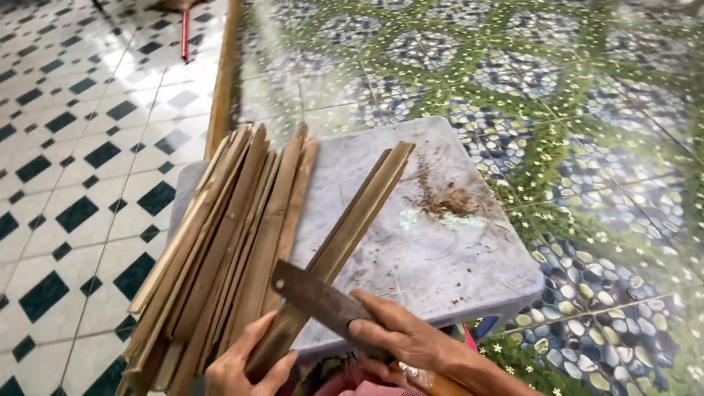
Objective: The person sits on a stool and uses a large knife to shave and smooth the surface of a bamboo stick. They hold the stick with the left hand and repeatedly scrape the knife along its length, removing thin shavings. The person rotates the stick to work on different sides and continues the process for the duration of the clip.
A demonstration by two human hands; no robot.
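My left hand (pixel 246 365) grips the near end of a long bamboo strip (pixel 352 224) that runs up and to the right over a grey stool top (pixel 440 264). My right hand (pixel 407 339) holds a dark rusty knife (pixel 315 297) whose blade lies across the strip near its lower end. A fanned bundle of several split bamboo slats (pixel 220 242) rests on the stool's left side, just left of the held strip.
Brown shavings and dust (pixel 447 199) lie on the stool's far right part. The floor has pebble-pattern green tiles (pixel 557 88) on the right and white tiles with dark diamonds (pixel 66 169) on the left, split by a wooden edge (pixel 220 81). A red-handled stick (pixel 185 33) lies far left.
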